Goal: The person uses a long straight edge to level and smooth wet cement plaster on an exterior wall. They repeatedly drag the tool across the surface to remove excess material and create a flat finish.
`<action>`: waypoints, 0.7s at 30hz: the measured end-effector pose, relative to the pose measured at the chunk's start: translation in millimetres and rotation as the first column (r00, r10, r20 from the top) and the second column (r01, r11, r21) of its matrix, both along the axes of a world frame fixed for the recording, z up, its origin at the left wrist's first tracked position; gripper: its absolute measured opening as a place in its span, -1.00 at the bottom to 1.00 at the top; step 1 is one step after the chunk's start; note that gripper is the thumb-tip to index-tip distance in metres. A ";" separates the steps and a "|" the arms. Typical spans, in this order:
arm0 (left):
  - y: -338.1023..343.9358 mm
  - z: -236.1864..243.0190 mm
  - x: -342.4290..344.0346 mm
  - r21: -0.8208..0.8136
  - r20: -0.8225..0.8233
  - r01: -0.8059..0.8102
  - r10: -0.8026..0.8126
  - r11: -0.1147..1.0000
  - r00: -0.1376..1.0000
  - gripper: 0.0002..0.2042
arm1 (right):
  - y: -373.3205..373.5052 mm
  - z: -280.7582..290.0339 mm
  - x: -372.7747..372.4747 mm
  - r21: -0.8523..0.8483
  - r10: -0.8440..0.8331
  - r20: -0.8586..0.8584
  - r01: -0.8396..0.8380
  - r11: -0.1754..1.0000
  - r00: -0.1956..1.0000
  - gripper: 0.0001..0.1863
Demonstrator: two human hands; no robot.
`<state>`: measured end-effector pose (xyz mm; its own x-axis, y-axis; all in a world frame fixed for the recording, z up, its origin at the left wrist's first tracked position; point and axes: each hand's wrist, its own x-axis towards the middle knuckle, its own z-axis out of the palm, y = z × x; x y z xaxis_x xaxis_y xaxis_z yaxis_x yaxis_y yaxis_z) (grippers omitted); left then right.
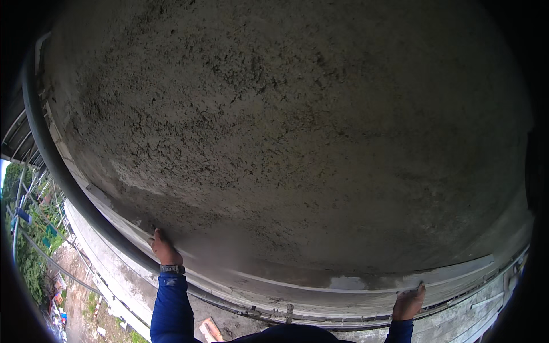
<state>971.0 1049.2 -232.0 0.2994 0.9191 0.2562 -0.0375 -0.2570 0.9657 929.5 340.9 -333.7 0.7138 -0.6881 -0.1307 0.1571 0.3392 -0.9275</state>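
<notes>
So both arms come in from the near edge in blue sleeves, spread wide apart. The left forearm (172, 308) reaches pretty straight toward the far side, with a dark band (171, 268) round the wrist. The left hand (164, 249) is bent in a closed grip, one digit sticking up at the far end. Over on the right you only get a stub of right sleeve (399, 331). The right hand (409, 302) sits nearer, curled, one digit up too. Can't make out most of the fingers on either.
</notes>
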 end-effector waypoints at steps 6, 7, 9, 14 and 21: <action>23.1 -25.0 4.3 -0.246 0.151 0.210 -0.176 0.946 0.973 -0.40 | 26.3 27.2 13.9 0.190 0.001 0.246 -0.049 0.981 0.969 -0.62; 20.3 -20.1 -2.3 -0.231 0.132 0.266 -0.240 0.936 0.962 -0.33 | 27.8 30.6 12.0 0.204 0.004 0.243 -0.055 0.977 0.970 -0.64; 12.2 -10.4 -9.1 -0.358 0.244 0.334 -0.258 0.872 0.935 -0.20 | 48.3 56.9 12.2 0.220 -0.063 0.185 0.021 0.975 0.981 -0.67; 4.1 -23.8 -15.7 -0.429 0.288 0.384 -0.279 0.818 0.916 -0.23 | 53.2 75.4 10.1 0.059 -0.186 0.145 0.179 0.982 0.972 -0.68; 10.4 -112.0 -34.3 -0.085 -0.171 0.247 -0.259 0.965 0.951 -0.53 | 46.6 138.8 2.3 -0.095 -0.237 0.285 0.273 0.957 0.929 -0.65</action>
<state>936.6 1059.6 -344.0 0.5597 0.8196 0.1223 0.0811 -0.2011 0.9762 931.8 387.5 -195.0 0.5080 -0.8493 0.1438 0.4707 0.1339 -0.8721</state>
